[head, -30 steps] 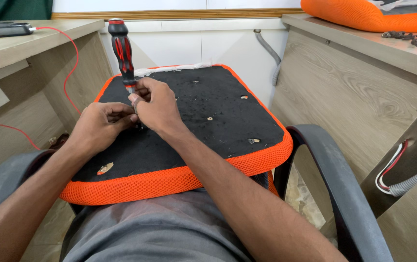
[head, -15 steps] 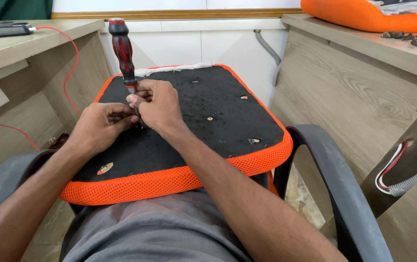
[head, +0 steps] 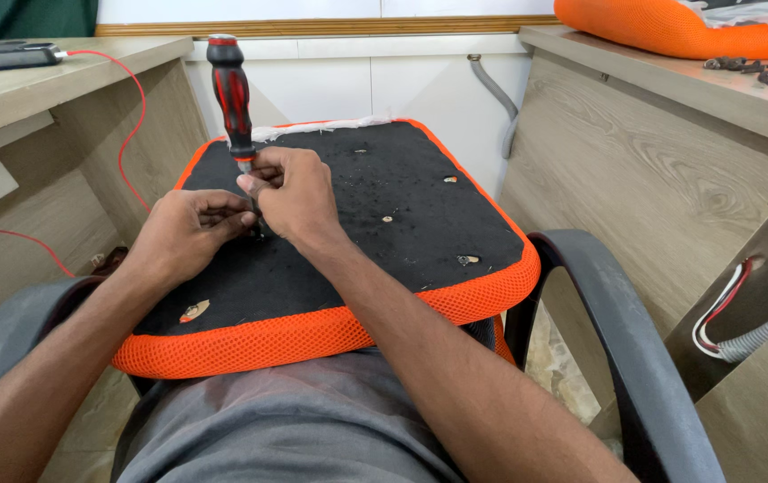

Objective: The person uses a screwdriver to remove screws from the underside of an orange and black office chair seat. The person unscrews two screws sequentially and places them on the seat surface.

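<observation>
An upturned chair seat (head: 402, 241) rests on my lap, black underneath with an orange mesh rim. A red and black screwdriver (head: 231, 94) stands nearly upright on its left part. My right hand (head: 290, 192) pinches the screwdriver's metal shaft just below the handle. My left hand (head: 189, 231) rests on the black surface beside the tip, fingers curled around the spot where the tip meets the seat. The tip itself is hidden by my fingers. Small metal fittings (head: 467, 259) dot the black surface.
Grey chair armrests (head: 607, 322) flank my lap. A wooden desk (head: 652, 143) stands at right, carrying another orange cushion (head: 679, 27) and small metal parts. A desk at left holds a dark device with a red cable (head: 129, 116). White and red wires (head: 724, 313) hang at right.
The screwdriver handle has shifted slightly to the right and turned a little in my right fingers. Both hands stay in the same place on the seat.
</observation>
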